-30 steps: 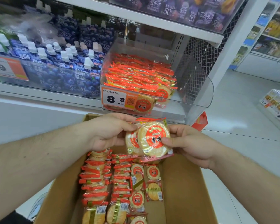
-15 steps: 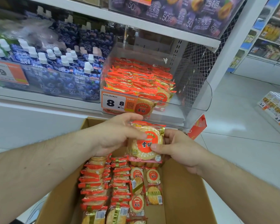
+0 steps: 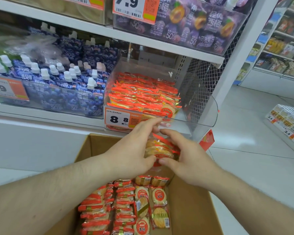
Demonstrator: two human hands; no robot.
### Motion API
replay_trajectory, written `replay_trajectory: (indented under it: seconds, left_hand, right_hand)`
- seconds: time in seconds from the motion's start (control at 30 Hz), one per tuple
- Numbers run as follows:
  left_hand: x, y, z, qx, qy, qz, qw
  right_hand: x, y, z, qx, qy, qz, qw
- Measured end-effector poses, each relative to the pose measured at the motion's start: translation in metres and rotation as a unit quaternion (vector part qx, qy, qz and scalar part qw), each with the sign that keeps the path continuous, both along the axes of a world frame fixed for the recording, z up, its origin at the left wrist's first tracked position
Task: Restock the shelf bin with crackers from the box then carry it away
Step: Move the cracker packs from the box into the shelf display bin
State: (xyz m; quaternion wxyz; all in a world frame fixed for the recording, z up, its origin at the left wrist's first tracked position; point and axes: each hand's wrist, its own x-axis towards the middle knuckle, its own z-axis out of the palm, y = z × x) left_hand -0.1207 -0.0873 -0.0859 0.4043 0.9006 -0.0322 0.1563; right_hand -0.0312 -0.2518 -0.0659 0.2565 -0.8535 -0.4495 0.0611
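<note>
— What's in your grip right now?

— A small stack of cracker packs [image 3: 161,150], pinched between both hands. My left hand [image 3: 134,150] curls round it from the left, my right hand [image 3: 188,155] from the right, thumbs underneath. It sits just above the open cardboard box [image 3: 193,209] and right below the front lip of the clear shelf bin [image 3: 200,106].

— Any writing you can read?

— The orange price tag [image 3: 121,119] on the bin front says 8.8, with a QR code beside it. Up top, another tag [image 3: 134,7] reads 7.9, cut off by the frame. On the left, a tag [image 3: 7,89] shows only ".9". The blue pouches [image 3: 61,85] and purple packs [image 3: 185,28] carry "50%" and Chinese characters.

— And the crackers?

— Red round labels with Chinese characters on the packs in the box [image 3: 141,211]; too blurred on the ones I'm holding. The bin's own packs [image 3: 143,94] show mostly orange edges. My arms hide the box's near corners.
</note>
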Motion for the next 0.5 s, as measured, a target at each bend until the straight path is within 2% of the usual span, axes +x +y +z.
replay_trajectory:
  seconds: [0.07, 0.13, 0.2, 0.27, 0.33, 0.5]
  left_hand:
    - [0.003, 0.005, 0.005, 0.033, -0.034, 0.018, 0.999]
    - [0.006, 0.015, 0.01, 0.114, -0.052, 0.057, 0.99]
    - [0.011, 0.026, 0.01, 0.216, -0.018, 0.104, 0.971]
    - [0.017, 0.034, 0.006, 0.278, 0.046, 0.124, 0.952]
    - [0.019, 0.038, 0.002, 0.302, 0.089, 0.122, 0.941]
    - [0.019, 0.042, 0.003, 0.289, 0.096, 0.117, 0.945]
  right_hand:
    - [0.015, -0.002, 0.021, 0.036, -0.077, -0.008, 0.996]
    - [0.035, -0.007, 0.054, 0.085, -0.121, -0.064, 0.987]
    - [0.058, -0.009, 0.082, 0.088, -0.137, -0.116, 0.98]
    - [0.081, -0.003, 0.093, 0.024, -0.147, -0.125, 0.981]
    - [0.104, 0.007, 0.089, -0.061, -0.16, -0.115, 0.978]
    - [0.142, 0.039, 0.066, -0.201, -0.128, -0.069, 0.969]
